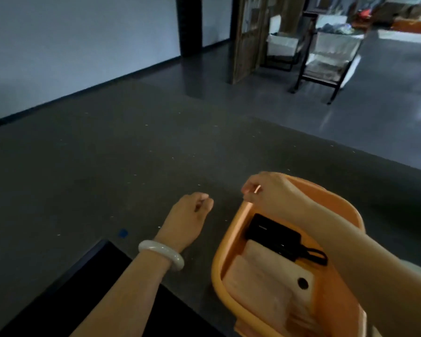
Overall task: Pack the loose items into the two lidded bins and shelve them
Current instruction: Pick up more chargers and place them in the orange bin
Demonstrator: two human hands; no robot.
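orange plastic fills the lower right, nearest the lens: a bin (231, 251) with thin, rounded walls and no lid on it. inside lie a folded pale cloth (260, 285) with a dark round button, and beyond it, closer to the right hand's fingers, a black box-shaped pack (272, 233) with a looped cord.

right hand (267, 190) rests at the far rim of the bin, forearm crossing over the contents. its fingers (249, 189) are curled together and seem pinched on the rim or on something small there; blur hides which, so i cannot tell what they hold. left hand (192, 215), a pale bangle (161, 255) on its wrist, hangs just to the left of the bin, not touching it, fingers loosely curled in on nothing.

judging by its look, the bin is light and a bit springy, so a one-sided hold on the rim may let the wall flex and the load tip. the pack is probably the heaviest piece and could slide on the smooth floor of the bin; the cloth is soft and harmless. a hold on two opposite rims looks safest. no lid is in sight. dark floor (131, 154) spreads beyond the fingers, with a frame rack (326, 54) well apart at the back.
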